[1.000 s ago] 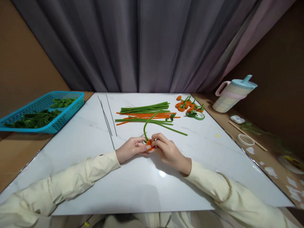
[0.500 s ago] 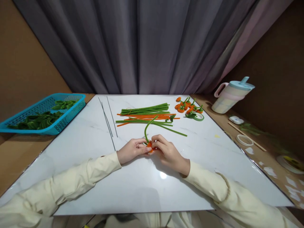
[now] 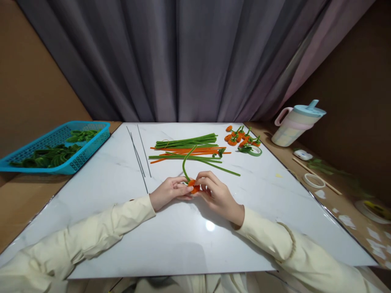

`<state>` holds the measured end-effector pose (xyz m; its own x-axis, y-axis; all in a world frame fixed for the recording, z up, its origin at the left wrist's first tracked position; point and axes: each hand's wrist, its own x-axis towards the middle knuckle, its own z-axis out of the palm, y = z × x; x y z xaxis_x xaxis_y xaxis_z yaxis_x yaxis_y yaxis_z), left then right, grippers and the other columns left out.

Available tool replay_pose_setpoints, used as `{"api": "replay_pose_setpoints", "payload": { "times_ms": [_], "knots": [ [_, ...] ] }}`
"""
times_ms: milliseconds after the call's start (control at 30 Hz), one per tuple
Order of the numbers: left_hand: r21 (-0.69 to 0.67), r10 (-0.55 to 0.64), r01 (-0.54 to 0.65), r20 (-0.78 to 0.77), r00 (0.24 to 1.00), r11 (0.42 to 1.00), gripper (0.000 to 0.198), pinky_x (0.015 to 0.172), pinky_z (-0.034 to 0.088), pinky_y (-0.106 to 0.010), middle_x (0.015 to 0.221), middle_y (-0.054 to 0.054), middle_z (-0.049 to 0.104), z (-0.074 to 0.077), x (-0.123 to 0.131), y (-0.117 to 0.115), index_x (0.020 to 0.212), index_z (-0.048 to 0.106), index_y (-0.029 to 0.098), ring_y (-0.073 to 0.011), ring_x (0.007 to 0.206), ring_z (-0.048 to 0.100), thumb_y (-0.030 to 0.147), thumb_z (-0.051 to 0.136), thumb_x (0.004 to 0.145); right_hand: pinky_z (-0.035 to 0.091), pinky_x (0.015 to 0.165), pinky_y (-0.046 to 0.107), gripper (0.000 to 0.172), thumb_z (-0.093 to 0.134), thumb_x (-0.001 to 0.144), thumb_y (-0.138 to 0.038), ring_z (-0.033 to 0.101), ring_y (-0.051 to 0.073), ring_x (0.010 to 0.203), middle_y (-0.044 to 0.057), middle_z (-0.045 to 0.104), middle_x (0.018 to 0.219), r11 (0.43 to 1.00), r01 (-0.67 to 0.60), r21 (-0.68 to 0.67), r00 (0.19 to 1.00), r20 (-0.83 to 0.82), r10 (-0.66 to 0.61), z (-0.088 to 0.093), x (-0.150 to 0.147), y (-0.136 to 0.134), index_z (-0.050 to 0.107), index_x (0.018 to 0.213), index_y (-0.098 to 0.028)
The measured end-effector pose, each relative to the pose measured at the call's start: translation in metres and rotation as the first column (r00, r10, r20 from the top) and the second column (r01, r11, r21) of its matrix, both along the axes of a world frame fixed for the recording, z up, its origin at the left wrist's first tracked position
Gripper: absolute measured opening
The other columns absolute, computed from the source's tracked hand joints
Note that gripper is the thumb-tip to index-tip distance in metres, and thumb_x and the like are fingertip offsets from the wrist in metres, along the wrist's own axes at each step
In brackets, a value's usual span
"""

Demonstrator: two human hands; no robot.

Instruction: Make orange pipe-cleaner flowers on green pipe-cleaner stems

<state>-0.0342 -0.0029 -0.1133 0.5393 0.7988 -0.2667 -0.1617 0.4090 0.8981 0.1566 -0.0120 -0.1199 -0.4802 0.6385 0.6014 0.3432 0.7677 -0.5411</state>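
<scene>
My left hand (image 3: 168,191) and my right hand (image 3: 215,193) meet at the middle of the white marble-look board (image 3: 122,191). Both pinch a small orange coil (image 3: 193,186) of pipe cleaner. A green pipe cleaner (image 3: 185,162) rises from the coil and curves away toward the far side. Just beyond lies a pile of straight green and orange pipe cleaners (image 3: 189,148).
Several finished orange coils with green stems (image 3: 241,138) and a green tape roll (image 3: 255,150) lie at the far right. Thin dark wires (image 3: 139,152) lie left of centre. A blue basket (image 3: 58,146) of green loops stands at left. A lidded pitcher (image 3: 297,123) and a white tape ring (image 3: 313,180) sit right of the board.
The green pipe cleaner's free end has swung slightly left, and the orange coil shows more between the fingertips. The hands stay in place.
</scene>
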Motion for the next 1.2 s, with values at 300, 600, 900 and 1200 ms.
{"api": "replay_pose_setpoints", "payload": {
  "times_ms": [300, 600, 900, 1200],
  "knots": [
    [0.032, -0.008, 0.010, -0.036, 0.999, 0.999, 0.034, 0.086, 0.050, -0.031, 0.075, -0.005, 0.072, 0.0011, 0.0013, -0.0026, 0.092, 0.063, 0.012, -0.0185, 0.081, 0.069, 0.031, 0.077, 0.067, 0.052, 0.064, 0.028, 0.012, 0.045, 0.088, -0.013, 0.057, 0.017, 0.080, 0.010, 0.053, 0.099, 0.995, -0.010, 0.103, 0.993, 0.116, -0.002, -0.0014, 0.0007, -0.0009, 0.051, 0.095, -0.019],
    [0.025, -0.001, 0.002, -0.043, 0.999, 1.000, 0.035, 0.084, 0.051, -0.033, 0.070, -0.002, 0.071, 0.0010, 0.0027, -0.0031, 0.090, 0.064, 0.012, -0.0192, 0.079, 0.068, 0.031, 0.078, 0.064, 0.051, 0.065, 0.030, 0.014, 0.045, 0.085, -0.009, 0.054, 0.017, 0.078, 0.009, 0.050, 0.095, 0.996, -0.078, 0.045, 0.996, 0.038, 0.076, 0.0023, -0.0008, -0.0021, 0.049, 0.092, -0.019],
    [0.018, 0.017, -0.015, -0.063, 0.998, 1.000, 0.035, 0.080, 0.052, -0.029, 0.065, -0.001, 0.070, 0.0030, 0.0033, -0.0031, 0.087, 0.064, 0.012, -0.0160, 0.072, 0.067, 0.031, 0.080, 0.062, 0.049, 0.064, 0.028, 0.018, 0.044, 0.080, -0.004, 0.051, 0.016, 0.076, 0.008, 0.048, 0.092, 0.995, -0.097, 0.015, 0.995, -0.004, 0.097, 0.0048, -0.0023, -0.0032, 0.047, 0.089, -0.019],
    [0.011, 0.021, -0.020, -0.068, 0.997, 1.000, 0.039, 0.079, 0.052, -0.029, 0.066, -0.001, 0.069, 0.0012, 0.0033, -0.0025, 0.090, 0.064, 0.011, -0.0156, 0.072, 0.067, 0.032, 0.080, 0.062, 0.048, 0.062, 0.026, 0.017, 0.046, 0.081, -0.004, 0.051, 0.014, 0.075, 0.008, 0.048, 0.093, 0.996, -0.089, 0.000, 0.996, -0.021, 0.089, 0.0034, -0.0033, -0.0027, 0.049, 0.089, -0.018]
  ]
}}
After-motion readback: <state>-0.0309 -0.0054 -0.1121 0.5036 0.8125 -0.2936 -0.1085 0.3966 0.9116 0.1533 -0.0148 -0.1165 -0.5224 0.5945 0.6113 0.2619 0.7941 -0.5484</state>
